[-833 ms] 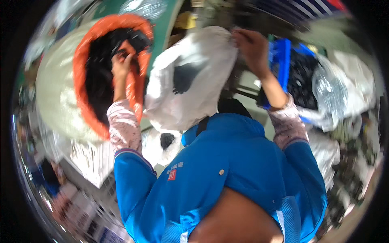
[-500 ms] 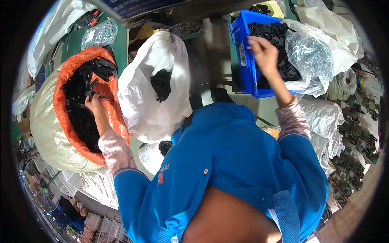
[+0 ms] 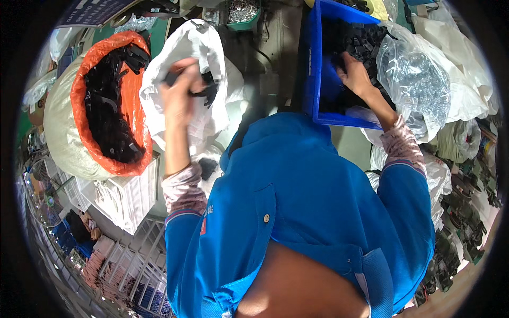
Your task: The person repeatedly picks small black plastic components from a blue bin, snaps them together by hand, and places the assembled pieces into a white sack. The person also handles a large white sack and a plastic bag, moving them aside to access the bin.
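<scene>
We have our left hand (image 3: 183, 90) between 10 and 11 o'clock, over the open mouth of a white plastic bag (image 3: 207, 124). The hand is blurred, but its grip is closed on a black plastic piece (image 3: 170, 78) that juts out toward 9 o'clock, against the white of the bag. More black shows on the hand's 3 o'clock side; we cannot tell whether that is held or lies in the bag.

Our right hand (image 3: 355, 78) is between 1 and 2 o'clock, reaching into a blue plastic bin (image 3: 316, 74), its fingertips at the black plastic parts (image 3: 368, 40) heaped there. We cannot tell whether that grip has caught a part.

At 10 o'clock, just beside the white bag, stands a cream woven sack (image 3: 55, 119) with an orange plastic liner (image 3: 80, 108) folded over its mouth, and many black parts lie inside. At 2 o'clock a clear plastic bag (image 3: 411, 74) overlaps the bin's far side. At 12 o'clock we see a green tray (image 3: 245, 25) of small shiny pieces. Between 8 and 9 o'clock, below the sack, is a white plastic crate (image 3: 130, 204). Our blue jacket (image 3: 313, 196) fills the view toward 6 o'clock.
</scene>
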A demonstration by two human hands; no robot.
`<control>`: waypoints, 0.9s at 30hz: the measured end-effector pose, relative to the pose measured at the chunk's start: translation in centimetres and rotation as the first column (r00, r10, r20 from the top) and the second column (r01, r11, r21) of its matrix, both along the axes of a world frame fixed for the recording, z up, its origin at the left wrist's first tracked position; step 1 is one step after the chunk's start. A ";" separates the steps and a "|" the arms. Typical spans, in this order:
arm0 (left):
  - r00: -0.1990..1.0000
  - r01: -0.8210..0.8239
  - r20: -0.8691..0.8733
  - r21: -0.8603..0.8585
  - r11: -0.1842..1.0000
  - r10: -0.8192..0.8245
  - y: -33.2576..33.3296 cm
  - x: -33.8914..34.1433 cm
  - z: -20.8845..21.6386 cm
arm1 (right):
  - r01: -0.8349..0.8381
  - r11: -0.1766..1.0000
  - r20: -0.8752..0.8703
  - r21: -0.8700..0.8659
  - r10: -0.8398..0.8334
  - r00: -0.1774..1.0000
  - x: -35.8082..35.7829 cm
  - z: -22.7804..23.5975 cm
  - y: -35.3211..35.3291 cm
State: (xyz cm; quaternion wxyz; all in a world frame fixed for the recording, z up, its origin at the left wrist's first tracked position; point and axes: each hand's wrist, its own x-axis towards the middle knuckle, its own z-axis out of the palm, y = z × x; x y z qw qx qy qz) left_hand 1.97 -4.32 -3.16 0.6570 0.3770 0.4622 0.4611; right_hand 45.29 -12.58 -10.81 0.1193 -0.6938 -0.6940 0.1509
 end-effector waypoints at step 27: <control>0.998 0.003 0.069 0.137 0.991 -0.012 -1.4 7.8 -0.8 | -0.157 0.870 0.304 -0.467 0.324 0.896 2.9 -5.5 -1.3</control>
